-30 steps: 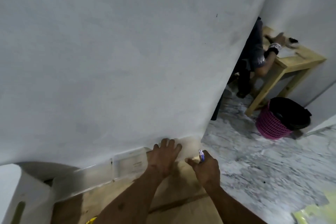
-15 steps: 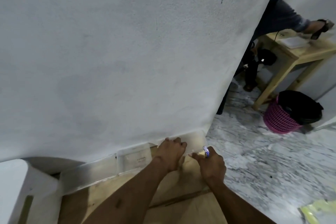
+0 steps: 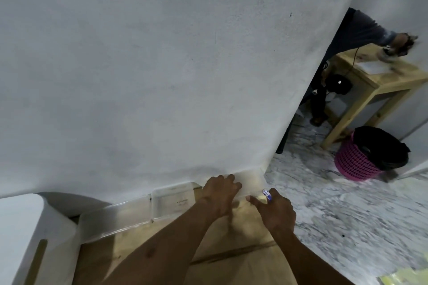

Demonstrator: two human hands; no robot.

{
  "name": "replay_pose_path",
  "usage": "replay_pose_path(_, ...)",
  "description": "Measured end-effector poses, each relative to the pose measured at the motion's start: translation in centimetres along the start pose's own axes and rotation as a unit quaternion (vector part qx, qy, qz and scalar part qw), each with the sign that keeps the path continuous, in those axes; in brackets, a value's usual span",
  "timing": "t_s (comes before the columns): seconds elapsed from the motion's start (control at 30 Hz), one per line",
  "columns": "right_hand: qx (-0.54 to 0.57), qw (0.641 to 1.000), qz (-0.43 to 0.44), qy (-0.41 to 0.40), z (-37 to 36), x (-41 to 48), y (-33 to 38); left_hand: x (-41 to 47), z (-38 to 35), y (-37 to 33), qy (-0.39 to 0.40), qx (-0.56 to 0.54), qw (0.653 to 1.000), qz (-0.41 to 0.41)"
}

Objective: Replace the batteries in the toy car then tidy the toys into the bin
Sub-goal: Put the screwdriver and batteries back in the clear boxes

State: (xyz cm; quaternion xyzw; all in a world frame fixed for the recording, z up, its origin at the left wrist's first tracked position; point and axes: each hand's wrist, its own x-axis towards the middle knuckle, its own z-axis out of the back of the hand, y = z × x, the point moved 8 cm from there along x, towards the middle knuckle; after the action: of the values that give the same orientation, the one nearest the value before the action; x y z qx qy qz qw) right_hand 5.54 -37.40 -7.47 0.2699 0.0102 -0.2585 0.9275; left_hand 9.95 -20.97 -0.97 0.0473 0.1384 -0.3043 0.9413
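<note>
My left hand [image 3: 221, 194] lies palm down at the far edge of the wooden table [image 3: 231, 268], close against the grey wall, with its fingers curled under; whatever is beneath them is hidden. My right hand [image 3: 276, 209] hovers just to its right and holds a small blue-and-white battery [image 3: 266, 192] that sticks up between its fingers, thumb pointing left. A clear plastic bin [image 3: 171, 201] stands against the wall, left of my left hand. No toy car is in view.
The grey wall [image 3: 162, 65] fills most of the view. A white object [image 3: 23, 238] sits at the left. Right of the table, on marble floor, stands a pink basket [image 3: 356, 164] with a black liner. A person's arm [image 3: 370, 30] reaches over a wooden side table [image 3: 382, 81].
My left hand's fingers, spread a second ago, have curled in at the table's far edge. The right hand keeps the battery. The view shifted slightly, and the person at the back moved their arm.
</note>
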Motion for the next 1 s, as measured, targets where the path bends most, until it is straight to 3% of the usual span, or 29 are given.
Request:
replay_pose_path(0.2, -0.091, 0.979, 0.180, -0.006, 0.8, 0.3, 3.5, -0.2, -0.7, -0.1, 0.018, 0.025, 1.000, 0.006)
replay_pose_path(0.3, -0.197, 0.926, 0.322, -0.010, -0.1, 0.4, 6.3, -0.5, -0.9, -0.2, 0.015, 0.027, 1.000, 0.001)
replay_pose_path(0.37, -0.254, 0.898, 0.359, 0.002, -0.8, 0.5, 7.3, -0.5, -1.1, -0.3, 0.015, 0.032, 0.999, -0.001)
replay_pose_path(0.6, -0.299, 0.869, 0.388, 0.073, -2.4, 0.7, 8.7, -0.3, -2.8, -0.5, 0.017, 0.030, 0.999, 0.012)
replay_pose_path(0.73, -0.297, 0.860, 0.412, 0.046, -1.8, 0.6, 9.2, -0.5, -2.2, -0.4, 0.008, 0.026, 1.000, 0.008)
replay_pose_path(0.87, -0.247, 0.884, 0.398, -0.014, -0.1, -0.2, 8.2, -0.8, -1.3, 0.1, 0.012, 0.016, 1.000, -0.006)
replay_pose_path(1.0, -0.225, 0.929, 0.291, -0.035, 0.7, 0.3, 5.0, -0.4, -1.1, 1.0, 0.010, -0.014, 1.000, -0.009)
